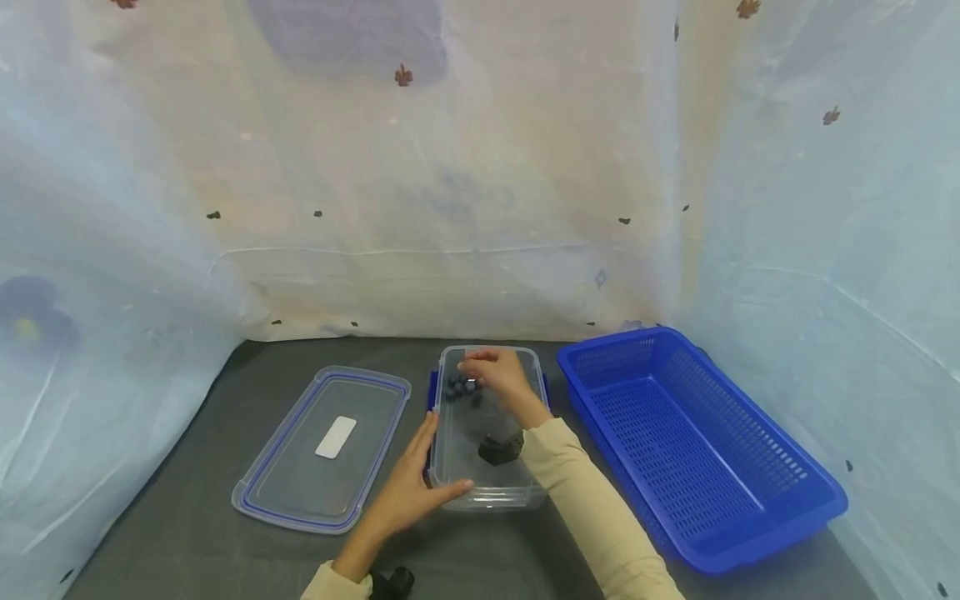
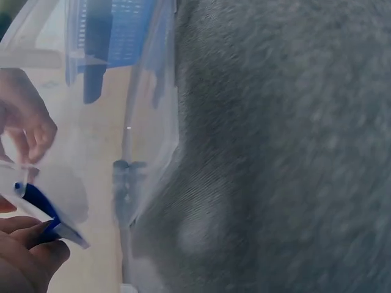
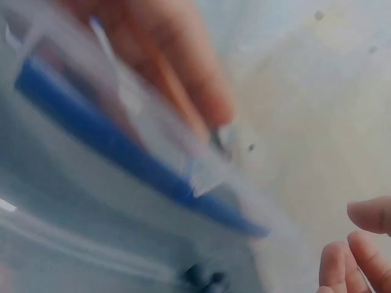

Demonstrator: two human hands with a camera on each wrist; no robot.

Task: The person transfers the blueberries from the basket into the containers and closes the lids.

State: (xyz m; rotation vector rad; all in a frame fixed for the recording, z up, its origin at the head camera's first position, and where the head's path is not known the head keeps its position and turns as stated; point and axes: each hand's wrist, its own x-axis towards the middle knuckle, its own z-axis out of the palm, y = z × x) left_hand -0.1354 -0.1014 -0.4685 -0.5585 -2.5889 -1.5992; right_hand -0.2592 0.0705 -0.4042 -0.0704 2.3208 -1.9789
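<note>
A clear plastic container [image 1: 487, 497] with blue side clips stands before me, its lid off. Several small dark round pieces [image 1: 459, 387] lie inside near its far left corner. My left hand [image 1: 411, 483] holds the near left part of the container, fingers along the left side and thumb over the near rim. Beside those fingers, a blue clip [image 2: 38, 204] shows in the left wrist view. Above the dark pieces is my right hand [image 1: 497, 373], fingers pointing left. In the right wrist view its fingers [image 3: 333, 265] and thumb stand slightly apart, with nothing visible between them.
Left of the container lies its clear lid [image 1: 300, 492] with a blue seal and a white label [image 1: 336, 437]. A blue perforated basket [image 1: 607, 433] stands at the right. Grey cloth [image 1: 225, 558] covers the table, and patterned sheeting [image 1: 465, 183] hangs behind and at both sides.
</note>
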